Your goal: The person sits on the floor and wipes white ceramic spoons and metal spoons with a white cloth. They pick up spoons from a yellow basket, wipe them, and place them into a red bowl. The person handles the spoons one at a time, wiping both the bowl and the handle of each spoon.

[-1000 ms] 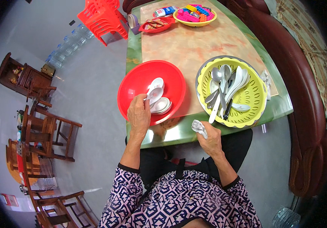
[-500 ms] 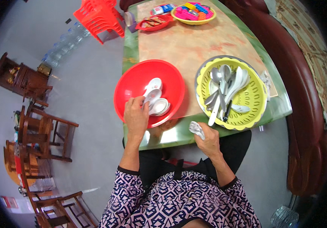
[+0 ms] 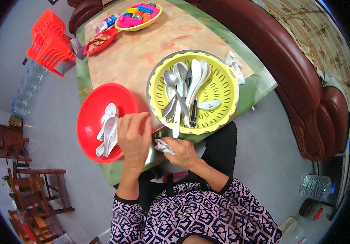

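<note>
- The left hand point(image 3: 134, 134) hangs by the right rim of the red basin point(image 3: 88, 120), back of the hand upward, fingers bent; I cannot tell whether anything sits between its fingers.
- The right hand point(image 3: 183, 153) is closed around a crumpled white cloth point(image 3: 164, 147), part of which pokes out toward the left hand; this hand is at the table's near edge, just below the yellow colander point(image 3: 222, 91).
- The white spoons point(image 3: 110, 132) lie bunched in the right part of the red basin, beside the left hand; some overlap.
- The yellow colander rests in a grey basin point(image 3: 150, 91); inside it are 2 steel spoons point(image 3: 175, 75) on top of a pile, long white spoons point(image 3: 197, 79), and a black-handled utensil point(image 3: 193, 114); 1 patterned white spoon point(image 3: 209, 105) lies to the right; a white handle point(image 3: 176, 126) reaches over the near rim.
- Farther up the table point(image 3: 179, 28) stand a yellow bowl point(image 3: 140, 27) of toy blocks point(image 3: 136, 16) and a red dish point(image 3: 108, 44) of packets point(image 3: 97, 41).
</note>
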Demonstrator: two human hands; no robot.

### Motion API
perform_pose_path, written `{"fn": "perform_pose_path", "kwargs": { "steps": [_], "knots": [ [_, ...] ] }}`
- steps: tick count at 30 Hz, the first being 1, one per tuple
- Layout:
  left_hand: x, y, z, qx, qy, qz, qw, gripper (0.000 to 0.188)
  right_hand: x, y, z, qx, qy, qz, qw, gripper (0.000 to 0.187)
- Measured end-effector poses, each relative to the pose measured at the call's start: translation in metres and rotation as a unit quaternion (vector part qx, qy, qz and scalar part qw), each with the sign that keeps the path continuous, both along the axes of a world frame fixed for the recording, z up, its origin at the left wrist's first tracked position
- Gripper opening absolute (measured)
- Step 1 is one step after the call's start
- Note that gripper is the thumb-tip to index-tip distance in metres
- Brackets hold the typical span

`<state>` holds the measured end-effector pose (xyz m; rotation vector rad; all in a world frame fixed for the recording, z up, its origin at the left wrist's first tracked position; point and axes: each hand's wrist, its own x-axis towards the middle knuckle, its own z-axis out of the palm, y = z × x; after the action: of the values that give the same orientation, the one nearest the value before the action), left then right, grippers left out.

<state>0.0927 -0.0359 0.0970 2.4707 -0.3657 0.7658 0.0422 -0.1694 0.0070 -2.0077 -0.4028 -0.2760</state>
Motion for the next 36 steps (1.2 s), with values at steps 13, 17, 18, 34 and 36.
{"fn": "perform_pose_path", "kwargs": {
  "steps": [13,17,18,34,36],
  "knots": [
    [0.048,-0.114,-0.014,0.218,0.102,-0.228,0.943,0.023,0.005,-0.011,-0.029,0.063,-0.049,0.082,0.993,0.034],
    [0.054,-0.122,-0.025,0.269,0.125,-0.232,0.926,0.019,0.006,-0.017,-0.027,0.081,-0.038,0.119,0.989,0.035],
    [0.054,-0.123,-0.027,0.27,0.13,-0.23,0.926,0.015,0.006,-0.018,-0.029,0.086,-0.037,0.126,0.988,0.036],
    [0.051,-0.111,-0.01,-0.099,0.221,-0.271,0.932,0.014,0.005,-0.021,-0.02,0.101,-0.09,0.107,0.985,0.031],
    [0.045,-0.103,-0.007,-0.264,0.27,-0.262,0.888,0.012,0.004,-0.024,-0.012,0.099,-0.062,0.125,0.985,0.03]
  ]
}}
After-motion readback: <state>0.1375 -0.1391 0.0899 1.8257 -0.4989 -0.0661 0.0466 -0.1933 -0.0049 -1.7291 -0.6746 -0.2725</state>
